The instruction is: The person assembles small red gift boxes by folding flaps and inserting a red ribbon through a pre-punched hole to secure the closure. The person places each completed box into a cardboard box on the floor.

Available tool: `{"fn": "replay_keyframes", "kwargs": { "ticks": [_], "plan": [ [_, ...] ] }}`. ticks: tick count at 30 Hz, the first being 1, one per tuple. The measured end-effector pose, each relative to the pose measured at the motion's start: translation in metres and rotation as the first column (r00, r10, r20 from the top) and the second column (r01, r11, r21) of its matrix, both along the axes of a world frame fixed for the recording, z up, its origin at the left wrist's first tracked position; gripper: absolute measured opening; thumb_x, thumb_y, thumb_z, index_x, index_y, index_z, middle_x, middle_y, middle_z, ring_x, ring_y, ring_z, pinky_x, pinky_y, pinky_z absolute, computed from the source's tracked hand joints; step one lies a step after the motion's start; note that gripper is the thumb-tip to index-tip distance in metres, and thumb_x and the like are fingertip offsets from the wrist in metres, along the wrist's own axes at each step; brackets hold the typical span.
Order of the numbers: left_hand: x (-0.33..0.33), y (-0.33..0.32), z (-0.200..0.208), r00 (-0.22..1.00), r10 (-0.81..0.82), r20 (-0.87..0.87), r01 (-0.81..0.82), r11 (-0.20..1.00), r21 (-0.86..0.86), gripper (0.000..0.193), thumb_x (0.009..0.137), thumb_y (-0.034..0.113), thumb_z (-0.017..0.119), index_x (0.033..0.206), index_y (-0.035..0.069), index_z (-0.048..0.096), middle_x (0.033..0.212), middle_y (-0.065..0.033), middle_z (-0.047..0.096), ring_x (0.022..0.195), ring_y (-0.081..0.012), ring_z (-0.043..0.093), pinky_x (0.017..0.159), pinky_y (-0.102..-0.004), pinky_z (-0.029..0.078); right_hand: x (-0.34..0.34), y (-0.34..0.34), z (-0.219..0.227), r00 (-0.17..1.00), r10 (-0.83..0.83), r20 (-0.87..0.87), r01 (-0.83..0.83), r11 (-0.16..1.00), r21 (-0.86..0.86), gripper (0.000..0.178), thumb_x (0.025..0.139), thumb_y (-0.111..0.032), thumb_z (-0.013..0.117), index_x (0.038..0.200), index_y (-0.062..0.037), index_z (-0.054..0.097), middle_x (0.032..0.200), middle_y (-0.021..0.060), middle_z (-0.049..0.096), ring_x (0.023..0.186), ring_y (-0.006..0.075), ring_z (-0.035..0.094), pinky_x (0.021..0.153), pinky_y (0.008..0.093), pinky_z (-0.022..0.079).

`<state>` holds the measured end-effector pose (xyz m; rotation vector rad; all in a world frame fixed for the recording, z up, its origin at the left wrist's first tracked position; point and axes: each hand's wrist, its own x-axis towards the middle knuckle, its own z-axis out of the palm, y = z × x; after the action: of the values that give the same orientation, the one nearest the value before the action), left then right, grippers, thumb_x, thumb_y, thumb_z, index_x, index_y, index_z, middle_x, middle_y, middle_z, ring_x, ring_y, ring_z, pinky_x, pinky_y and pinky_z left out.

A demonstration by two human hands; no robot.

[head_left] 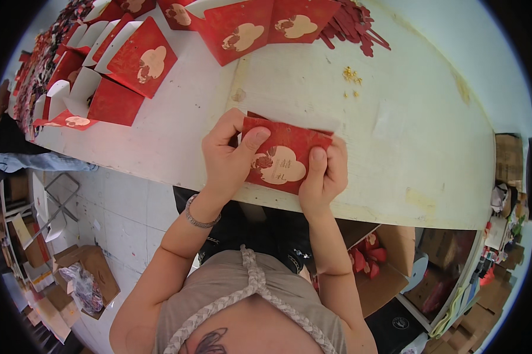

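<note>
Between my two hands, a red paper gift box (281,154) with a cream, flower-shaped panel is held over the table's near edge. My left hand (230,150) grips its left side, thumb lying on the front near the top corner. At the right side, my right hand (325,174) pinches the box with the thumb on the front face; most of the fingers are hidden behind it. Along the top a small gap shows between the front and back panels.
Opened red gift boxes (142,59) stand at the far left, with more boxes (242,32) at the far middle. Dark red strips (354,26) lie in a pile beside small gold pieces (351,75) on the white table (408,147). Below right, a cardboard carton (390,248) holds red items.
</note>
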<state>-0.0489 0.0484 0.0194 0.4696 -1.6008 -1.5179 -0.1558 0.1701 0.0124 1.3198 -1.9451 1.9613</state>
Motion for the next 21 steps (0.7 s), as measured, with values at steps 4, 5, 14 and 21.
{"fn": "replay_keyframes", "kwargs": {
  "ticks": [4, 5, 14, 21],
  "plan": [
    [-0.004, -0.003, 0.008, 0.997, -0.034, 0.064, 0.030, 0.997, 0.065, 0.014, 0.086, 0.009, 0.067, 0.082, 0.001, 0.055, 0.076, 0.0015, 0.052, 0.070, -0.0052, 0.045, 0.063, -0.0191, 0.039, 0.002, -0.030, -0.016, 0.975, -0.002, 0.223, 0.054, 0.973, -0.226, 0.013, 0.092, -0.010, 0.057, 0.092, 0.0030, 0.057, 0.089, 0.0085, 0.061, 0.077, 0.0144, 0.053, 0.071, 0.0244, 0.043],
    [-0.004, -0.002, 0.010, 0.998, -0.033, 0.062, 0.026, 0.994, 0.105, 0.013, 0.087, 0.009, 0.066, 0.087, 0.001, 0.056, 0.078, 0.0006, 0.054, 0.072, -0.0055, 0.047, 0.064, -0.0194, 0.040, -0.001, -0.017, -0.010, 0.970, 0.040, 0.239, -0.004, 0.989, -0.147, 0.014, 0.092, -0.011, 0.058, 0.093, 0.0028, 0.057, 0.089, 0.0076, 0.061, 0.077, 0.0127, 0.053, 0.072, 0.0237, 0.043],
    [-0.004, -0.012, 0.030, 0.962, -0.270, 0.047, 0.200, 0.807, 0.555, 0.024, 0.095, 0.016, 0.054, 0.112, -0.001, 0.056, 0.096, -0.0067, 0.063, 0.084, -0.0075, 0.056, 0.076, -0.0232, 0.048, 0.008, -0.016, 0.006, 0.835, 0.154, 0.529, -0.108, 0.987, -0.116, 0.017, 0.093, -0.014, 0.058, 0.101, 0.0019, 0.058, 0.090, 0.0033, 0.063, 0.078, 0.0067, 0.054, 0.072, 0.0205, 0.044],
    [0.005, -0.006, 0.024, 0.977, -0.154, 0.145, 0.121, 0.970, 0.210, 0.022, 0.094, 0.012, 0.053, 0.113, 0.001, 0.056, 0.095, -0.0039, 0.063, 0.083, -0.0060, 0.056, 0.075, -0.0209, 0.047, 0.004, -0.017, 0.025, 0.759, 0.180, 0.626, -0.220, 0.976, -0.014, 0.025, 0.091, -0.006, 0.054, 0.114, 0.0042, 0.053, 0.095, 0.0070, 0.063, 0.082, 0.0082, 0.057, 0.074, 0.0214, 0.045]
  ]
}}
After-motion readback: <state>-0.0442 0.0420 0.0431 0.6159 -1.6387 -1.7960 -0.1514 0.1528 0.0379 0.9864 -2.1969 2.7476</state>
